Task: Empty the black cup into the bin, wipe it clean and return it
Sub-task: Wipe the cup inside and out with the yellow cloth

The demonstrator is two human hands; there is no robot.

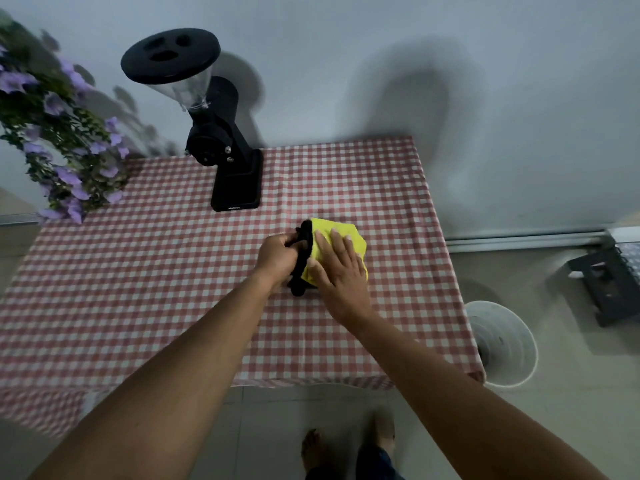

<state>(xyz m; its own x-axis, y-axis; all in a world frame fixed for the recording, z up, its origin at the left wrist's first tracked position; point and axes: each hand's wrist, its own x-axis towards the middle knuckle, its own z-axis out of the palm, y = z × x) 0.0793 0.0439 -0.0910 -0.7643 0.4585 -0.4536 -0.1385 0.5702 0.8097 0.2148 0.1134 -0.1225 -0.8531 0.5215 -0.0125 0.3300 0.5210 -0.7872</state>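
The black cup point(304, 258) is tipped on its side above the checked tablecloth, right of the table's middle. My left hand point(277, 256) is closed around its left side. A yellow cloth point(341, 233) covers the cup's right side, where my right hand point(337, 268) presses it flat with fingers spread. Most of the cup is hidden by the cloth and both hands. The white bin point(502, 344) stands on the floor just off the table's right edge.
A black coffee grinder point(225, 140) with a clear hopper stands at the table's back. Purple flowers point(59, 133) hang over the left back corner. The red-and-white checked table point(156, 271) meets the wall. A dark rack point(613, 285) sits on the floor, far right.
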